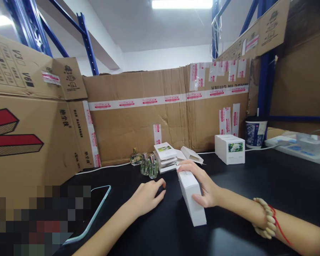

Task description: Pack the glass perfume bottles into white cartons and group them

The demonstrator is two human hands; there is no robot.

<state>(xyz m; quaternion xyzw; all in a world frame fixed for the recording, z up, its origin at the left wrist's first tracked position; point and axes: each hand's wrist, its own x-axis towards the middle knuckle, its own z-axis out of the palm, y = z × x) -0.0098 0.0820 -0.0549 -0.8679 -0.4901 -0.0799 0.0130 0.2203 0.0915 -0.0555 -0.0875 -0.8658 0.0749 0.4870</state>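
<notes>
My right hand (202, 185) is wrapped round a long white carton (192, 200) that lies on the black table (256, 185). My left hand (148, 197) rests beside it on the table, fingers curled down, holding nothing. Just beyond the hands stand three small glass perfume bottles (146, 164). Next to them is a stack of small white boxes (165, 156) with a flower picture on top, and an unfolded flat carton (191, 155).
A larger white box (229, 148) with a flower label stands at the back right, with a paper cup (255, 132) behind it and a power strip (298, 146) at far right. A phone (96, 209) lies at left. Cardboard walls (138, 117) enclose the table.
</notes>
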